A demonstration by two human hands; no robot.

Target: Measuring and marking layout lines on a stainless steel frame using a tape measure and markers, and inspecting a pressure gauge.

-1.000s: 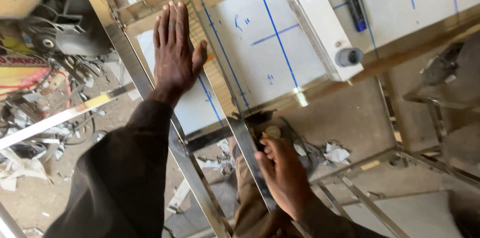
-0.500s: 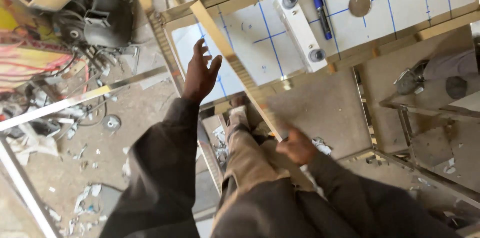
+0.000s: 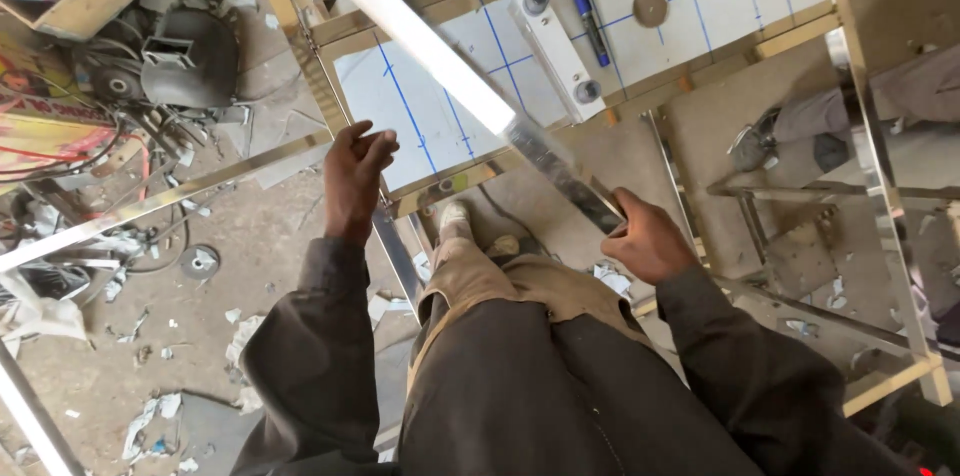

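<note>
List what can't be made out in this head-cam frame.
- Right hand: fingertips curl under the shiny metal bar, so the grip is hidden.
- Left hand: palm faces away; contact with the frame corner unclear.
- Blue marker: too small to tell whether capped.
- Seated person's leg: cut off by the right edge.

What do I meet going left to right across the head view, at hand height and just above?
Welding helmet → left hand → white block with two knobs → right hand, gripping the shiny metal strip → metal stand.

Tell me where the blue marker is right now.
In the head view, the blue marker lies at upper centre on the white panel, between the white block and the round disc, beyond the right hand.
</note>
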